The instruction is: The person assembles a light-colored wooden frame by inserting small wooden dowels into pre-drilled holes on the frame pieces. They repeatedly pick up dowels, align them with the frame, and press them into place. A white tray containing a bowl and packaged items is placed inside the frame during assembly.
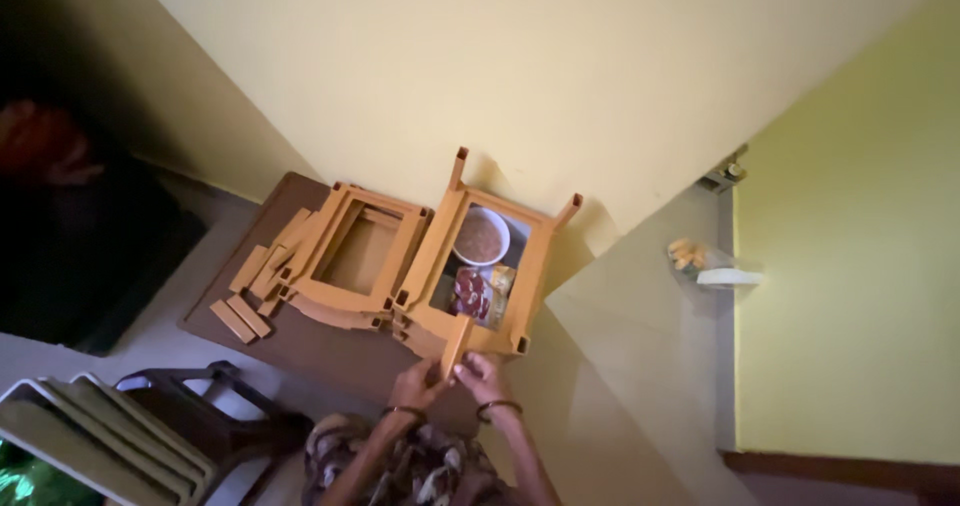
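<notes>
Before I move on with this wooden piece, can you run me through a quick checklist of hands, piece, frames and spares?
1. Both hands on the piece: left hand and right hand both meet the short wooden piece. Ok.
2. Grip firm: the fingers are too small to make out. Cannot tell.
3. Piece at the frame: its top end lies against the near edge of the right wooden frame. Ok.
4. Joint seated: hidden at this size. Cannot tell.
5. Frame opening free: a bowl and packets show through it. Not ok.
6. Spares within reach: loose wooden blocks lie left of the left wooden frame. Ok.
</notes>
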